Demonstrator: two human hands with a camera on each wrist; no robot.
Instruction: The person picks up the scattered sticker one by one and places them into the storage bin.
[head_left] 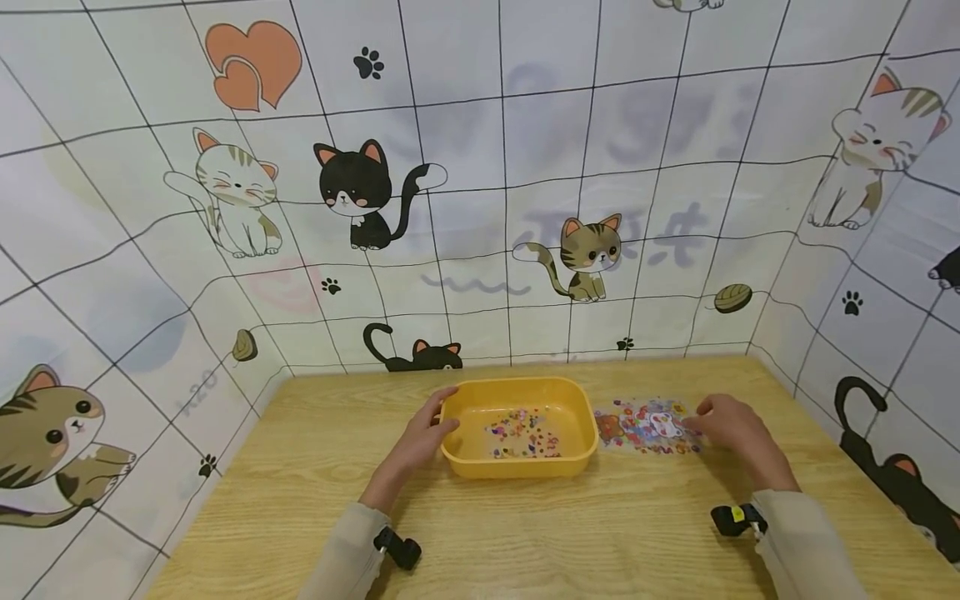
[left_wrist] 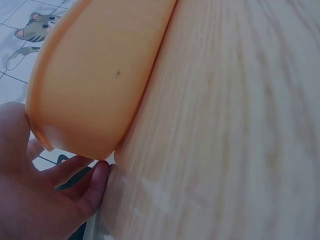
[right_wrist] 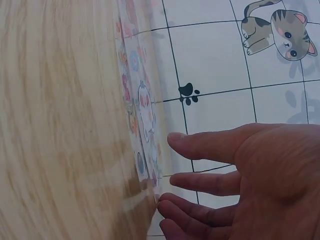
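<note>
A yellow plastic tray (head_left: 517, 469) stands on the table, with many tiny coloured pieces (head_left: 525, 432) scattered over its bottom. My left hand (head_left: 422, 435) grips the tray's left end; in the left wrist view, thumb and fingers lie around the tray's corner (left_wrist: 95, 105). Right of the tray lies a flat patch of colourful cartoon stickers (head_left: 645, 427), with a white animal figure (head_left: 664, 425) in the middle. At the patch's right end is my right hand (head_left: 731, 423). Its fingers are loosely extended and spread in the right wrist view, close to the stickers (right_wrist: 145, 110), with nothing visible between them.
A wood-grain table (head_left: 570, 533) carries everything. White sheets printed with cartoon cats and a grid (head_left: 480, 208) stand behind and at both sides. Small black devices (head_left: 397, 548) are strapped to both wrists over light sleeves.
</note>
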